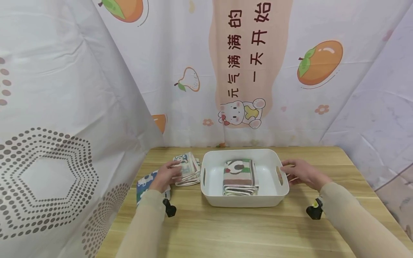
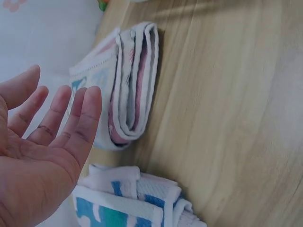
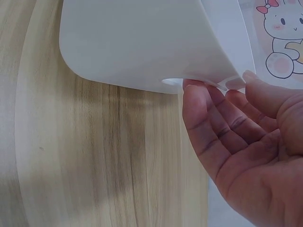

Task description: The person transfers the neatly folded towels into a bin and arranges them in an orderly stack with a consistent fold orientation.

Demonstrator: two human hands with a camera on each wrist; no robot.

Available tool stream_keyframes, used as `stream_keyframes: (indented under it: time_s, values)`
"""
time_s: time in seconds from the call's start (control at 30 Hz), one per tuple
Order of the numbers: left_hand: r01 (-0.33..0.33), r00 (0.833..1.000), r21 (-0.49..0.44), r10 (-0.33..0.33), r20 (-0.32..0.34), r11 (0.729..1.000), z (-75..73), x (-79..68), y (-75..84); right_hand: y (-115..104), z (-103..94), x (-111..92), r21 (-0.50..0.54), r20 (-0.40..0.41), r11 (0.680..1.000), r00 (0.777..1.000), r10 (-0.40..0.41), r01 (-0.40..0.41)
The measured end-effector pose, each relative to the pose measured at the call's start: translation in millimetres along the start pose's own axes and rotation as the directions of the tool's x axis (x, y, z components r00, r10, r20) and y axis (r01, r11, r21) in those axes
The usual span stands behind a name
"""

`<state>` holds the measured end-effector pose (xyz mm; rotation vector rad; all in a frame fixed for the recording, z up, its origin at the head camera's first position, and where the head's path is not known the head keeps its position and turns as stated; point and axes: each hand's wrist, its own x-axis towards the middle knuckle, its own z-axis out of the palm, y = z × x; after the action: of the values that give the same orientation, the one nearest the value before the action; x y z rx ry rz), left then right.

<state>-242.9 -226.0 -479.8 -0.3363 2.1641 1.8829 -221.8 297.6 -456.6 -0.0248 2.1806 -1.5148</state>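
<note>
A white plastic storage basket (image 1: 245, 201) with slotted side handles stands on the wooden table. Inside it lies a folded towel (image 1: 240, 177) striped in green, cream and brown. My right hand (image 1: 303, 172) holds the basket's right end, fingertips in the handle slot (image 3: 173, 81) and thumb at the rim. To the left, my left hand (image 1: 166, 176) hovers with relaxed, spread fingers, holding nothing. Beneath and beside it are a folded cream towel (image 2: 135, 85) with pink layers and a folded blue-and-green towel (image 2: 120, 210), partly hidden by the hand in the head view.
The wooden table (image 1: 232, 229) reaches back to a printed curtain (image 1: 193, 118). Another white curtain (image 1: 64, 107) hangs close along the left edge. Black wrist-camera mounts (image 1: 314, 210) sit below both sleeves.
</note>
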Motion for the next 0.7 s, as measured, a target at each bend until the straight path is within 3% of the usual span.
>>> stream_keyframes:
  time_s: [0.3, 0.7]
  values:
    - [0.055, 0.996, -0.005, -0.055, -0.072, 0.998, -7.5, 0.8, -5.9, -1.2, 0.8, -1.4, -0.001, 0.01, 1.0, 1.0, 0.004, -0.004]
    - [0.089, 0.992, 0.005, -0.089, -0.085, 0.996, -11.9, 3.2, -10.3, -2.7, 1.3, -2.6, -0.003, -0.001, 1.0, 1.0, -0.002, 0.002]
